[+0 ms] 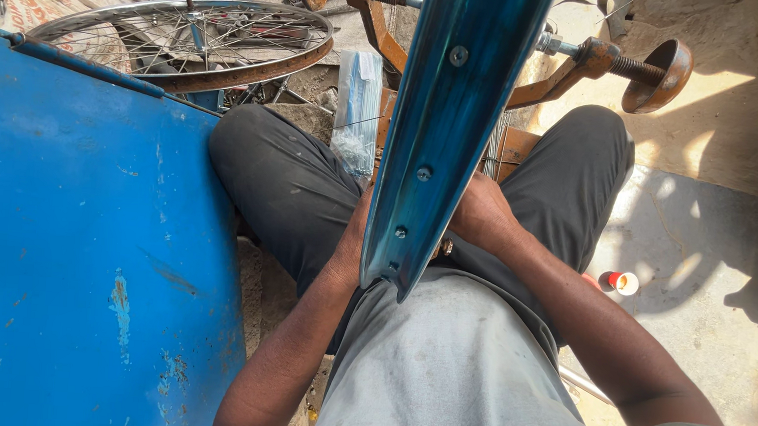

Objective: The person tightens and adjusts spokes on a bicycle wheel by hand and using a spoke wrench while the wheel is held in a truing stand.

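Both hands, left hand point(352, 238) and right hand point(482, 213), flank the glossy teal metal wheel rim point(453, 111). Fingers hidden behind it; grip cannot be told. Rim could slip sideways off the rusty orange truing stand point(585, 63).

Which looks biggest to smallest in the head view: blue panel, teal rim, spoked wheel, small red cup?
1. blue panel
2. teal rim, though it sits close to the camera, which inflates it
3. spoked wheel, farther off, so its rank against the rim is unsure
4. small red cup

Bike repair shop: spoked wheel point(187, 39), blue rim point(447, 129), rusty wheel stand point(585, 63), tools on dirty floor point(713, 263).
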